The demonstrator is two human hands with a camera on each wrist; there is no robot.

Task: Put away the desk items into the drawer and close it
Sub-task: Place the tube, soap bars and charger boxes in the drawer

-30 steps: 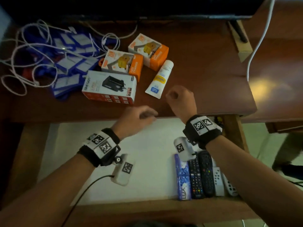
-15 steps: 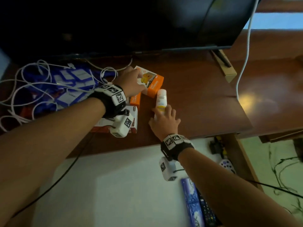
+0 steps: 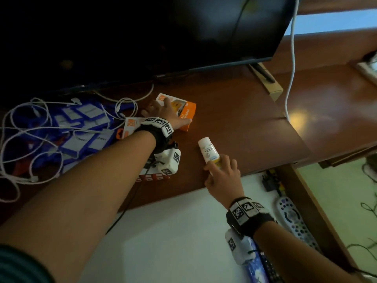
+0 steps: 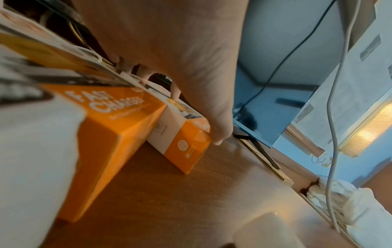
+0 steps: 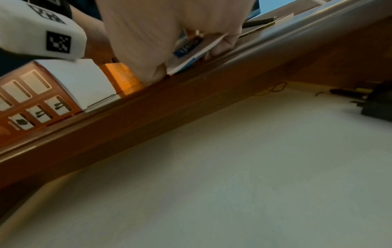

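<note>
Tube [image 3: 208, 150]: on desk [image 3: 244, 127] near front edge; right hand [image 3: 223, 176] curls round its crimped end. Light, probably slick; grip mid-body. Box [image 3: 184, 112]: farther back, left hand [image 3: 163, 113] clasping it; stiff, light.

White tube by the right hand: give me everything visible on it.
The white tube lies flat on the brown desk top, near its front edge, cap end pointing away from the person. It looks like soft plastic, with a white cap, small print, a yellow patch and a blue label toward its flat crimped end. The right hand covers that near end, fingers curled round it. Nothing else touches it; the orange box lies apart, behind and to its left.
</note>
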